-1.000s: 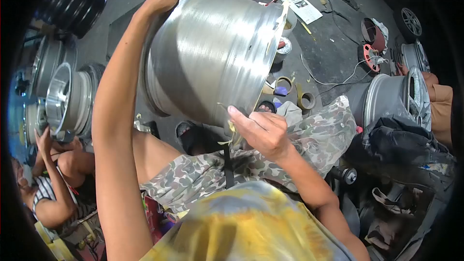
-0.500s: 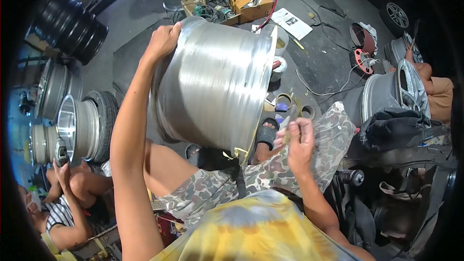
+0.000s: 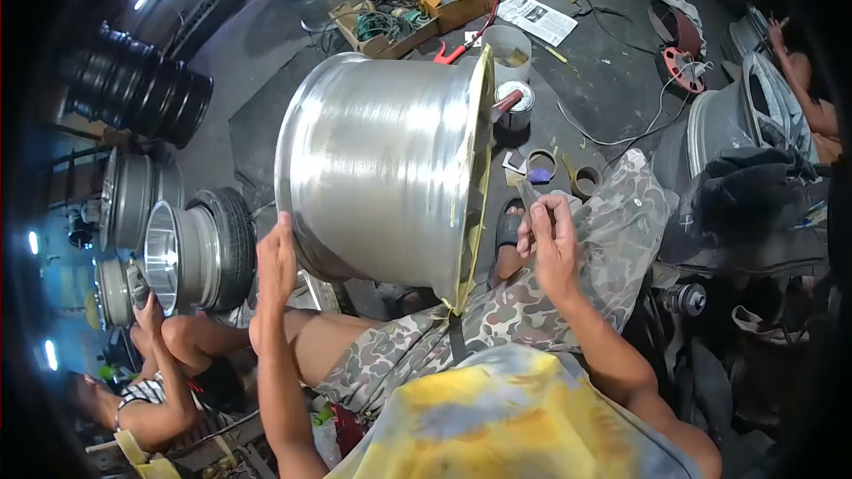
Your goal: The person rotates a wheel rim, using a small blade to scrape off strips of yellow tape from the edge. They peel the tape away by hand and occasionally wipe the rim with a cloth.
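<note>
A large silver wheel rim (image 3: 377,168) lies on its side in front of my knees, its barrel bare metal with streaky shine. Yellow masking tape (image 3: 463,253) runs around its right edge, a loose end hanging at the bottom. My left hand (image 3: 277,266) is closed at the rim's lower left lip, thumb up along the edge and fingers mostly hidden. To the right of the taped edge, my right hand (image 3: 555,253) pinches a thin, flat grey blade (image 3: 530,193) that points up, apart from the rim.
Tape rolls (image 3: 586,182), a paint can (image 3: 514,102) with a red-handled brush, and a clear bucket (image 3: 508,49) stand beyond the rim. A cable-filled box (image 3: 390,22) is farther back. One person (image 3: 160,390) sits at left by more wheels (image 3: 182,253); another person's arm (image 3: 799,75) shows at right.
My left hand has moved from the rim's upper left down to its lower left edge. The rim has turned, showing more tape along its right edge. My right hand still holds the blade.
</note>
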{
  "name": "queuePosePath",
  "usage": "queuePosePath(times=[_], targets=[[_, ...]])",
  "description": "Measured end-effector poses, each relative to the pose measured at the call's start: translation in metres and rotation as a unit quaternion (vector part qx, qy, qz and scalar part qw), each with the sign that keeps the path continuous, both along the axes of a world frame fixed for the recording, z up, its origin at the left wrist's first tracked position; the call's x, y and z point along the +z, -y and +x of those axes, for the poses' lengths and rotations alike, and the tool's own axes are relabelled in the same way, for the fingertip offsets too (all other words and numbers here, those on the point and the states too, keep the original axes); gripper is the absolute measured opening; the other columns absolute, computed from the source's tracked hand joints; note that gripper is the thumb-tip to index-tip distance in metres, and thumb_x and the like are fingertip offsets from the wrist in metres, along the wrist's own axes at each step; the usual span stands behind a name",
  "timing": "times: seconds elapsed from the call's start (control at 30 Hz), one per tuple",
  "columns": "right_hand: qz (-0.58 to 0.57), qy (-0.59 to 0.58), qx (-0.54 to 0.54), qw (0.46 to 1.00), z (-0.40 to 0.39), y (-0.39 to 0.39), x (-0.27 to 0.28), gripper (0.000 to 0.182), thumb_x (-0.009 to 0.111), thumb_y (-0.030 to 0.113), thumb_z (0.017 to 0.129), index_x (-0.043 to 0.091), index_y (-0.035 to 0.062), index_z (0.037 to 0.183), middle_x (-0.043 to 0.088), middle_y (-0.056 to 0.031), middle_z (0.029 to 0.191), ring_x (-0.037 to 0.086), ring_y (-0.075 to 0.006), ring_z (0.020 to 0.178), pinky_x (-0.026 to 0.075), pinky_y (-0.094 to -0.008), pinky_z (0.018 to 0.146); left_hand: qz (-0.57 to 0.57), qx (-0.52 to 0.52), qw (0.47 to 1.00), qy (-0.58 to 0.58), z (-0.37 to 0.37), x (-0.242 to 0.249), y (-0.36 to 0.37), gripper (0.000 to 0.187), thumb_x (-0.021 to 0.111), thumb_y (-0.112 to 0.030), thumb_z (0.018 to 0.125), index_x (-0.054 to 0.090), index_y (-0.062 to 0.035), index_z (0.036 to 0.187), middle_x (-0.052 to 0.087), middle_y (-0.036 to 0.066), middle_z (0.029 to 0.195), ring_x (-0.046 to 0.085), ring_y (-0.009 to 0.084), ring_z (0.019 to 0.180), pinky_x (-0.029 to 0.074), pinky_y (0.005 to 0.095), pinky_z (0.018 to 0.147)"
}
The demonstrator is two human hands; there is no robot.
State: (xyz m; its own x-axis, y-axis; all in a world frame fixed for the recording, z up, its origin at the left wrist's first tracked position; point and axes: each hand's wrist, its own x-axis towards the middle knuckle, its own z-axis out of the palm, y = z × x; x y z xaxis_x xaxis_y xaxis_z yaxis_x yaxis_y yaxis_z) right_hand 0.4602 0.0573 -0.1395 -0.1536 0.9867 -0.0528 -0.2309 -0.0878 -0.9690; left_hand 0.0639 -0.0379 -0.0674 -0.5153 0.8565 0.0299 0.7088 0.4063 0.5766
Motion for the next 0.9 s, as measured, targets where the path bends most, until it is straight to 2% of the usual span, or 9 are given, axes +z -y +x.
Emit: queuePosePath(times=[0.1,0.23,0.43,0.5,0.53,0.67,0.73,0.83,0.9], targets=[[-0.005,-0.017,-0.013,1.000,0.004,-0.007,0.006,0.018,0.051,0.025,0.115,0.053,0.0079,0.113,0.059,-0.0004,0.084,0.056,-0.0047,0.066,0.047,-0.0216,0.058,0.047,0.014,0.998,0.044,-0.002,-0.020,0.006,0.064,0.041,-0.048,0.116,0.051,0.0097,0.089,0.040,0.013,0.072,0.038,0.0175,0.074,0.039,0.0406,0.066],[-0.003,-0.009,-0.043,0.999,0.023,-0.015,0.008,0.019,0.050,0.027,0.115,0.053,0.0079,0.112,0.055,0.0017,0.079,0.050,-0.0034,0.061,0.048,-0.0226,0.061,0.115,0.035,0.993,-0.012,0.028,-0.034,0.019,0.062,0.042,-0.043,0.117,0.062,0.0119,0.097,0.051,0.015,0.071,0.044,0.0159,0.073,0.041,0.0393,0.066],[0.000,-0.034,-0.053,0.998,0.028,-0.025,0.003,0.020,0.046,0.025,0.117,0.053,0.0065,0.111,0.045,0.0040,0.069,0.043,-0.0042,0.058,0.053,-0.0267,0.065,0.109,0.074,0.991,0.004,0.079,-0.014,0.009,0.062,0.045,-0.043,0.116,0.057,0.0095,0.085,0.044,0.007,0.065,0.040,0.0152,0.067,0.037,0.0394,0.061],[-0.011,-0.017,-0.015,1.000,0.024,-0.027,-0.003,0.024,0.046,0.027,0.117,0.053,0.0048,0.110,0.050,0.0021,0.070,0.050,-0.0071,0.060,0.054,-0.0280,0.067,0.148,0.115,0.982,0.034,0.074,-0.024,-0.001,0.062,0.045,-0.043,0.116,0.050,0.0066,0.079,0.038,0.003,0.065,0.036,0.0137,0.066,0.033,0.0391,0.060],[-0.010,0.067,-0.013,0.998,0.023,-0.025,0.001,0.028,0.045,0.029,0.116,0.054,0.0034,0.110,0.061,-0.0033,0.076,0.061,-0.0109,0.067,0.055,-0.0286,0.068,0.181,0.131,0.973,0.062,0.073,-0.028,-0.006,0.062,0.046,-0.043,0.116,0.044,0.0038,0.076,0.033,0.003,0.066,0.033,0.0131,0.067,0.031,0.0383,0.059],[-0.019,0.092,0.027,0.995,0.016,-0.022,-0.003,0.029,0.046,0.030,0.116,0.055,0.0028,0.109,0.072,-0.0100,0.091,0.071,-0.0136,0.076,0.056,-0.0284,0.070,0.224,0.148,0.961,0.067,0.074,-0.033,-0.021,0.061,0.046,-0.041,0.115,0.053,0.0061,0.078,0.037,0.008,0.063,0.036,0.0160,0.063,0.033,0.0400,0.059],[-0.032,0.094,0.039,0.994,0.010,-0.019,0.001,0.029,0.046,0.029,0.116,0.055,0.0028,0.109,0.072,-0.0096,0.091,0.071,-0.0135,0.076,0.056,-0.0281,0.070,0.195,0.172,0.965,-0.019,0.073,-0.019,-0.035,0.056,0.049,-0.039,0.114,0.067,0.0067,0.086,0.055,0.019,0.062,0.050,0.0283,0.058,0.040,0.0443,0.061],[-0.040,0.113,0.054,0.991,0.003,-0.022,-0.002,0.025,0.047,0.026,0.116,0.055,0.0035,0.109,0.073,-0.0100,0.094,0.072,-0.0129,0.078,0.057,-0.0268,0.067,0.161,0.186,0.964,-0.099,0.051,-0.012,-0.062,0.056,0.048,-0.045,0.111,0.076,0.0004,0.093,0.069,0.031,0.083,0.068,0.0530,0.083,0.050,0.0575,0.074],[-0.029,0.151,0.066,0.986,0.004,-0.029,-0.013,0.025,0.047,0.026,0.116,0.055,0.0038,0.109,0.074,-0.0095,0.096,0.072,-0.0131,0.078,0.057,-0.0265,0.068,0.120,0.190,0.967,-0.120,0.034,0.004,-0.081,0.061,0.045,-0.048,0.111,0.075,0.0009,0.090,0.070,0.030,0.082,0.069,0.0528,0.085,0.050,0.0604,0.076]])
